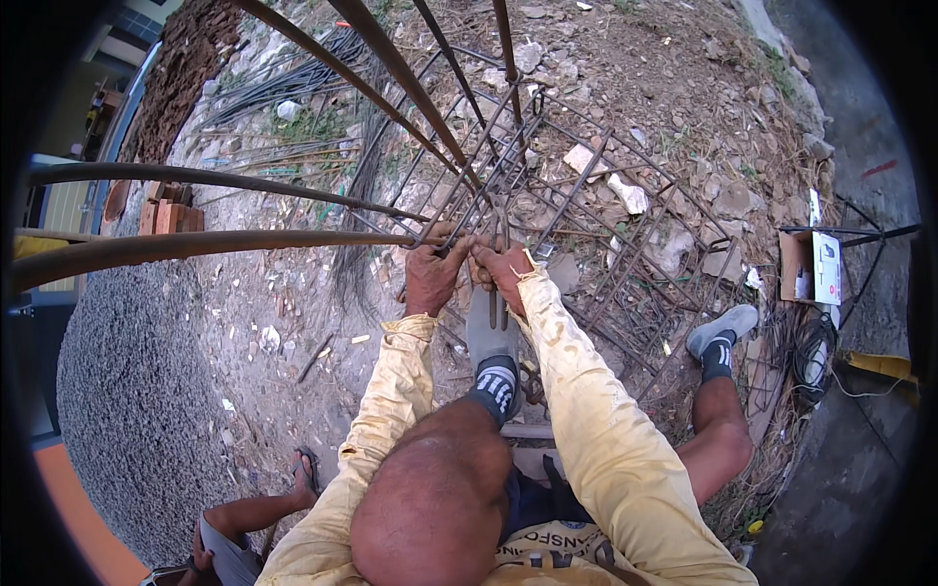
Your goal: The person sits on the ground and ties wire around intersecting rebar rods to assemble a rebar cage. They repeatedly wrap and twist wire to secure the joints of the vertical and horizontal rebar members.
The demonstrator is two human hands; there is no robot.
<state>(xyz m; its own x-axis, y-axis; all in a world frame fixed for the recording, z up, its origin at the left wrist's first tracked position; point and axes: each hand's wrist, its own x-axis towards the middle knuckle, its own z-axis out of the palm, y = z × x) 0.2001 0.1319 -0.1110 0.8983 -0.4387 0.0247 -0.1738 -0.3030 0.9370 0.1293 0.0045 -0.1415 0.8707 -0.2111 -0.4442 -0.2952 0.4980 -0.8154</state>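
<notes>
My left hand [428, 281] is closed at the lower rods of a rebar cage [469, 174], fingertips pinched together beside a bar. What lies between them is too small to tell. Right beside it, my right hand [510, 277] is closed around a pair of pincers [494, 311]. The jaws point up toward the cage and the two handles stick out below the hand. Thick brown rods [210, 242] run from the cage to the left and up. My left foot in a grey shoe [489, 327] stands just under the hands.
More tied square stirrups [674, 186] spread to the right over rubble. An open carton [798, 266] stands at the right edge. Leftward are a gravel heap [137, 391], bricks [171, 215] and loose wire [366, 195]. Another person's leg [256, 510] shows at lower left.
</notes>
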